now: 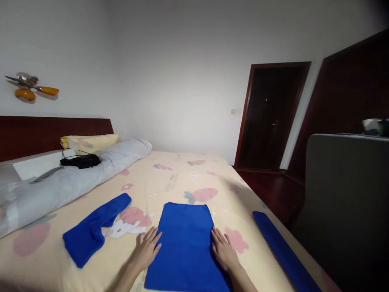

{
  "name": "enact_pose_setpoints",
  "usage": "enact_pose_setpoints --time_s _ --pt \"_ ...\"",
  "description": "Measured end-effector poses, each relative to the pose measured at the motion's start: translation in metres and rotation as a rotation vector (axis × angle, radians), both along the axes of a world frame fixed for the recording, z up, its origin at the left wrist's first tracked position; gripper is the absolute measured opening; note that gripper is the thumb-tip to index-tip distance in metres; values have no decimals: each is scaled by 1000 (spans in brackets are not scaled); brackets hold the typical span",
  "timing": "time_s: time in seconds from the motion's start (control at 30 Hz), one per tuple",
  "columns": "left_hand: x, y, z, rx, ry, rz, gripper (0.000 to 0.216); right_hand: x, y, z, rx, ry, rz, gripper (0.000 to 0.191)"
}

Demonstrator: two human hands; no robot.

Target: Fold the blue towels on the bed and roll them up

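A blue cloth (pixel 187 247) lies flat on the bed in front of me, roughly rectangular, its near edge close to the bottom of the view. My left hand (pixel 147 248) rests at its left edge, fingers extended and touching the fabric. At the right edge lies my right hand (pixel 224 248), fingers stretched out along the cloth. Left of my left hand is a crumpled second blue cloth (pixel 88 233), bent in shape. A long narrow blue strip (pixel 281 247), apparently folded cloth, lies to the right near the bed's side.
The bed's patterned sheet (pixel 170 178) spreads all around. A rolled grey quilt (pixel 73 188) runs along the left, with a black item (pixel 80 161) on it and a yellow pillow (pixel 94 142) behind. A grey chair back (pixel 343 194) stands at right; a dark door (pixel 270 117) is beyond.
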State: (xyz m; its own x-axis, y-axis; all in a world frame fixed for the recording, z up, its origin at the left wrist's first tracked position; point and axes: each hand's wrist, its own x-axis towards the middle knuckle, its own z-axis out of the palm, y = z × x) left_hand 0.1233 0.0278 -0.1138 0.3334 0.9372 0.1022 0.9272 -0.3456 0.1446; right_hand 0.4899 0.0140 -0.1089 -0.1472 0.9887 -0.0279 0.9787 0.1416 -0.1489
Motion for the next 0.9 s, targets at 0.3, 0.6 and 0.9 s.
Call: enact_pose_setpoints --time_s 0.3,0.6,0.9 --pt "104 64 24 52 -2 -273 83 -101 71 11 77 250 436 58" --pt "70 118 10 -98 42 22 60 -45 111 -3 44 115 105 65" --pt "51 119 27 41 107 416 62 -12 115 -5 106 -46 -366 81"
